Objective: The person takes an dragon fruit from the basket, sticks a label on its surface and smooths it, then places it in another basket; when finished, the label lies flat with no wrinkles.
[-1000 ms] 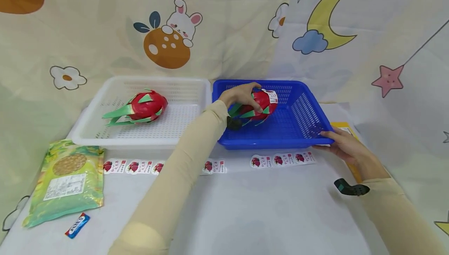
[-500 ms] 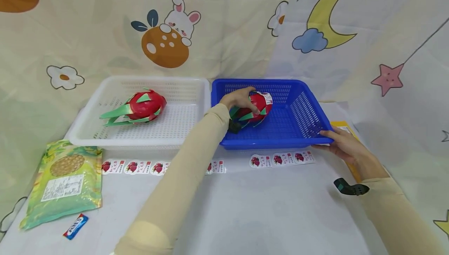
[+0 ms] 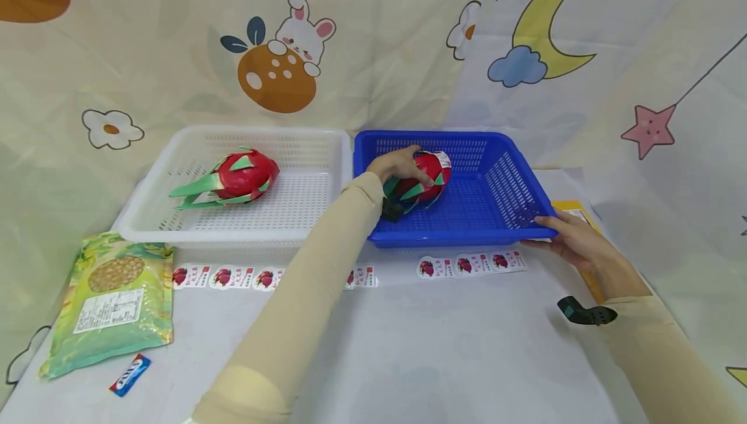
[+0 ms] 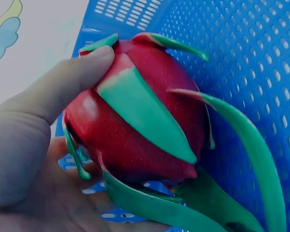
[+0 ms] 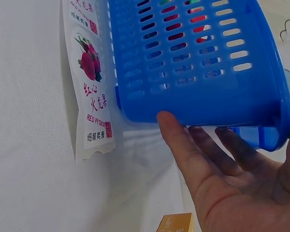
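Observation:
My left hand [image 3: 399, 166] grips a red dragon fruit [image 3: 428, 174] with green leaf-like scales, low in the left part of the blue basket [image 3: 432, 240]. In the left wrist view, the thumb lies over the dragon fruit [image 4: 150, 111] and the other fingers pass underneath. A white label [image 3: 443, 159] shows on its far end. At the basket's front right corner, my right hand [image 3: 574, 242] holds on, thumb at the rim and fingers under the bottom edge. Another dragon fruit [image 3: 245, 176] lies in the white basket [image 3: 233, 238] to the left.
Rows of dragon fruit stickers [image 3: 473, 264] lie along the baskets' front. A green and yellow bag [image 3: 111, 307] and a small blue packet [image 3: 130, 375] are on the left. A yellow packet [image 3: 574, 209] is partly hidden behind my right hand. Printed cloth hangs behind.
My left hand has brought the dragon fruit slightly left and lower within the blue basket, its label turning further away. My right hand stays at the basket's corner.

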The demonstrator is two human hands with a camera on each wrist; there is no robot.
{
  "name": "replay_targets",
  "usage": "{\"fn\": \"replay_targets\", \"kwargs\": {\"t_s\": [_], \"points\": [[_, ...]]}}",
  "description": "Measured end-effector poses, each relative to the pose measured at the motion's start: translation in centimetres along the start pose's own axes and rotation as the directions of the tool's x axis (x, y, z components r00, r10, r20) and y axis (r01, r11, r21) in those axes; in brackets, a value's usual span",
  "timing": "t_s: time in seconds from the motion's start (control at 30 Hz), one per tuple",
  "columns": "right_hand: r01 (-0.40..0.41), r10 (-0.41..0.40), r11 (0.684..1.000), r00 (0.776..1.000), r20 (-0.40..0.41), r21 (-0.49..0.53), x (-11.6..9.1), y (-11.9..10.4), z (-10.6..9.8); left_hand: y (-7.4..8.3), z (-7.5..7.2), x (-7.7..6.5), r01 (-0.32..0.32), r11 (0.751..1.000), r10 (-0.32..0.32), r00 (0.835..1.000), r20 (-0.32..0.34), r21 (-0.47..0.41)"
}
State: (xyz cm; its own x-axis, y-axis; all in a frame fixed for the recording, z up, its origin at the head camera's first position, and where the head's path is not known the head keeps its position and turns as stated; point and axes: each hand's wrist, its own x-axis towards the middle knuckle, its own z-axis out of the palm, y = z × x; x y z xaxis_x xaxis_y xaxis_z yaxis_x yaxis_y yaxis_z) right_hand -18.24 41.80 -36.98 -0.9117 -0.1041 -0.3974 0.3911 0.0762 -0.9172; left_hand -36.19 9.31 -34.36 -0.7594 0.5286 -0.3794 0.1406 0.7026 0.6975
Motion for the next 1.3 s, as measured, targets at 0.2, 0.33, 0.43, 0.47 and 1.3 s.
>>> {"fn": "replay_targets", "kwargs": {"t_s": [0.2, 0.33, 0.43, 0.47, 1.3], "points": [[0.006, -0.005, 0.999, 1.0, 0.013, -0.052, 0.1, 0.1, 0.0, 0.3, -0.3, -0.5, -0.019, 0.999, 0.019, 1.0, -0.006, 0.049], [0.006, -0.006, 0.999, 1.0, 0.018, -0.052, 0.2, 0.3, 0.0, 0.5, -0.5, -0.9, -0.008, 0.997, 0.009, 1.0, -0.006, 0.082], [0.008, -0.008, 0.998, 1.0, 0.013, -0.058, 0.1, 0.4, 0.0, 0.9, -0.8, -1.6, -0.023, 0.992, 0.026, 1.0, -0.016, 0.122], [0.01, -0.009, 0.998, 1.0, 0.013, -0.058, 0.1, 0.4, 0.0, 1.0, -1.0, -2.0, -0.028, 0.99, 0.031, 0.999, -0.02, 0.14], [0.02, -0.019, 0.999, 0.999, 0.039, -0.039, 0.2, 0.5, -0.1, -12.1, -10.5, -28.9, -0.003, 0.983, 0.088, 0.884, -0.459, 0.181]]}}
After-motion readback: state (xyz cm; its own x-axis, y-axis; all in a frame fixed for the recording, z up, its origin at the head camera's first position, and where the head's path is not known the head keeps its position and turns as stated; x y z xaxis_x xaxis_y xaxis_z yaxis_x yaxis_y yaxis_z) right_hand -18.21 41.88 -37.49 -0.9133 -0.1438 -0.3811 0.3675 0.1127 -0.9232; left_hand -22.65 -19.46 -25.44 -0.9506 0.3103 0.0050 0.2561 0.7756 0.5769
